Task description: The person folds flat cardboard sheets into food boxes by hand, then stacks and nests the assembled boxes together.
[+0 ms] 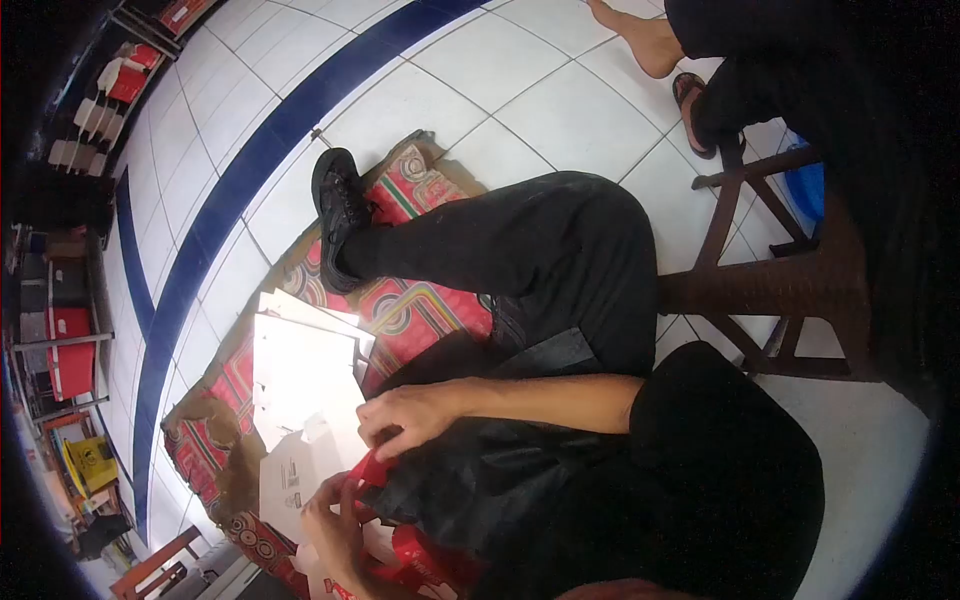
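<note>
My right hand point(415, 417) has its fingers curled in a pinch at the edge of a red piece of cardboard point(368, 470). Lower down, my left hand point(335, 525) grips the same red piece, its fingertips close to those of the right. Red and white printed cardboard point(415, 555) continues beneath my left wrist, partly hidden by the arm. Beside the hands lie white cardboard sheets point(300, 365), stacked unevenly and glaring in the light. A white panel with small print point(292, 485) lies just left of my hands.
A patterned red mat point(420, 310) of worn cardboard lies under my shod foot point(342, 215). A brown plastic stool point(770, 290) stands at the right, near another person's feet point(645, 40). Shelves with red boxes point(70, 350) line the left edge.
</note>
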Demonstrator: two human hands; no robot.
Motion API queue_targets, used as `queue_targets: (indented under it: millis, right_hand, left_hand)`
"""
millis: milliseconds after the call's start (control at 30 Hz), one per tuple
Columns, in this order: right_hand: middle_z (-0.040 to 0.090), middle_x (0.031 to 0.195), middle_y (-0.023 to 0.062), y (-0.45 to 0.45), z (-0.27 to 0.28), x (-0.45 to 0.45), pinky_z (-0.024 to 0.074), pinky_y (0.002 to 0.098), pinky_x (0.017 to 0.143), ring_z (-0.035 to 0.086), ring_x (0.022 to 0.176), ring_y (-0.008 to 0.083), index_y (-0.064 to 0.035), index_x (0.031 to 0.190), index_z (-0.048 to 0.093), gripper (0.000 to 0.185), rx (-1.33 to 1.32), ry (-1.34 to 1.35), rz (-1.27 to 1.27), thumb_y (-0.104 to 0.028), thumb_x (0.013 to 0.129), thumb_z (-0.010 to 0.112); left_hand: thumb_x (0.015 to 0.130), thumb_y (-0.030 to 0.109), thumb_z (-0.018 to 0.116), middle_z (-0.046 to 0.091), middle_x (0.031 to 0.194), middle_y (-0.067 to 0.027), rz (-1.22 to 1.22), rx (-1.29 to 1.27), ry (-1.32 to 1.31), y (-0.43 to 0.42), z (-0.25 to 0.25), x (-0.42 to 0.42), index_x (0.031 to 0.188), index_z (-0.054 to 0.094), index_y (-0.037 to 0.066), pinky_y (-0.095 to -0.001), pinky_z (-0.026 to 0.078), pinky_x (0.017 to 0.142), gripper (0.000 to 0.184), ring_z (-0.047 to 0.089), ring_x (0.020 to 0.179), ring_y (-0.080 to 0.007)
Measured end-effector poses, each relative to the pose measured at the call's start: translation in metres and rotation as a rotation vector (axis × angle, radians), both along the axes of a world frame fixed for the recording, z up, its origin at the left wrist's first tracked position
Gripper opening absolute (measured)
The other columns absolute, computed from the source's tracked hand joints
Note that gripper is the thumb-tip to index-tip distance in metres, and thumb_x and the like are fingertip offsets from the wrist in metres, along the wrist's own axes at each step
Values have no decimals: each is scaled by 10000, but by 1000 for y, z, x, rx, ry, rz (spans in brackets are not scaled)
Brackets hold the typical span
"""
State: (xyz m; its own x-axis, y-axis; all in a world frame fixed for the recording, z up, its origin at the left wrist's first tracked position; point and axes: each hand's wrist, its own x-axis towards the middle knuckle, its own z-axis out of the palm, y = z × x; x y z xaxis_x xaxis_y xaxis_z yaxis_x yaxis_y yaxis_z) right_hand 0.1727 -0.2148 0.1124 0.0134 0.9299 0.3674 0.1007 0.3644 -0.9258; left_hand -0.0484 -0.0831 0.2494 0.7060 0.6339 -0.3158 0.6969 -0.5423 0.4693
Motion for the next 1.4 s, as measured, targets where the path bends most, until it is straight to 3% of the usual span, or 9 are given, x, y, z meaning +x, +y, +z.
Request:
queue_targets:
  millis: [233,367,633,700,767,833,1100,1267,1400]
  right_hand:
    - [646,1021,114,-4,-1,-24,526,424,738,681,825,301,-46,1033,663,233,-77,39,-374,-185,920,811]
    - [654,1035,110,-1,-8,-32,541,432,769,702,906,315,-50,1042,669,232,4,13,-421,-183,920,814]
    - [661,1001,128,2,-19,-19,538,454,796,695,940,340,-44,999,680,205,15,-29,-176,-171,892,802]
    - [648,995,124,-1,-9,-20,537,444,785,694,931,329,-41,989,681,184,36,-12,-77,-145,883,789]
    - [642,993,122,-4,-1,-24,537,436,781,689,921,324,-36,983,680,174,4,-29,-76,-132,879,780]
    - [635,992,119,-6,-2,-31,538,429,776,685,911,319,-31,978,679,164,-44,-33,-69,-119,875,772]
    - [599,1136,67,-1,1,-38,517,340,733,629,834,163,-44,1051,690,128,-23,166,-206,-41,937,746]
    - [599,1152,75,-2,7,-33,527,356,742,646,847,190,-33,1088,674,150,-37,54,-190,-47,948,727]
    - [627,1136,92,-3,-2,-28,551,406,793,692,939,273,-40,1125,660,207,54,-130,-89,-78,935,730]
  left_hand:
    - [1013,161,708,797,892,-194,-32,57,146,6,-7,-10,1155,807,-14,-430,569,726,247,785,792,-316]
    - [1022,170,697,781,837,-195,14,130,107,-9,4,12,1153,812,2,-425,571,722,242,778,751,-319]
    - [1010,131,719,771,846,-191,-72,109,146,-14,-17,1,1068,787,-7,-407,565,662,164,762,739,-307]
    - [1023,222,695,756,764,-191,-81,182,91,-11,-23,-6,1064,811,7,-434,540,615,248,739,642,-309]
    - [1020,207,680,746,751,-198,-90,106,89,-19,-4,4,1030,803,-13,-453,546,630,252,736,645,-353]
    - [1018,178,665,731,761,-221,149,-133,73,-33,9,15,1012,790,-35,-472,547,665,246,726,663,-379]
    - [1029,111,658,735,916,-224,-157,68,-113,-23,-5,-1,1076,774,-52,-413,552,675,205,755,779,-345]
    - [1000,29,678,722,949,-216,-5,51,-261,-50,6,16,1114,769,-37,-414,565,686,160,759,810,-357]
    - [997,51,693,725,936,-210,-148,-13,-186,-36,-1,4,1109,774,-21,-412,582,678,156,764,788,-346]
